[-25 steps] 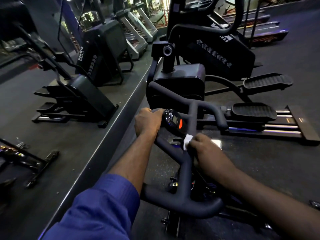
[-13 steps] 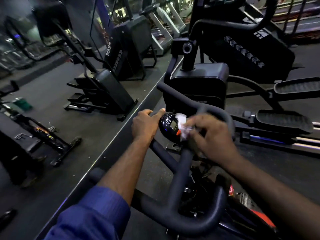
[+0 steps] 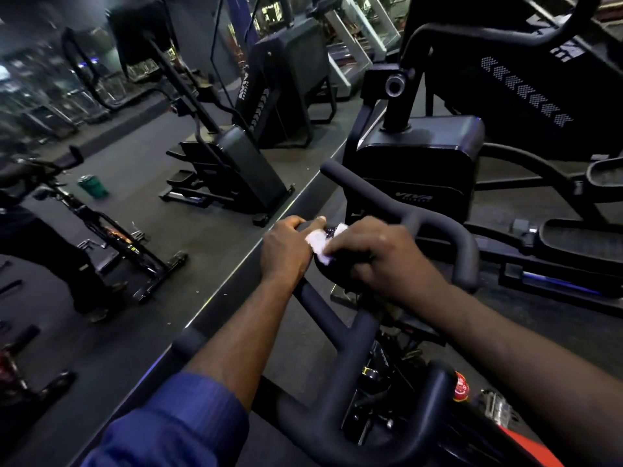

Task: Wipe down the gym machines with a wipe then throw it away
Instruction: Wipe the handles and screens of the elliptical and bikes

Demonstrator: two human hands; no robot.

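Two hands at the handlebar (image 3: 340,365): left hand (image 3: 286,251) curled round it, right hand (image 3: 381,261) pinching wipe (image 3: 318,244) against display (image 3: 331,232).

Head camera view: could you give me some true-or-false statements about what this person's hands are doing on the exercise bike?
1. The right hand presses a white wipe onto the small console on the handlebar. True.
2. The left hand hangs free at the person's side. False: it grips the handlebar beside the console.
3. A green container shows at the far left. True.
4. The wipe lies in a bin. False: the right hand holds it.
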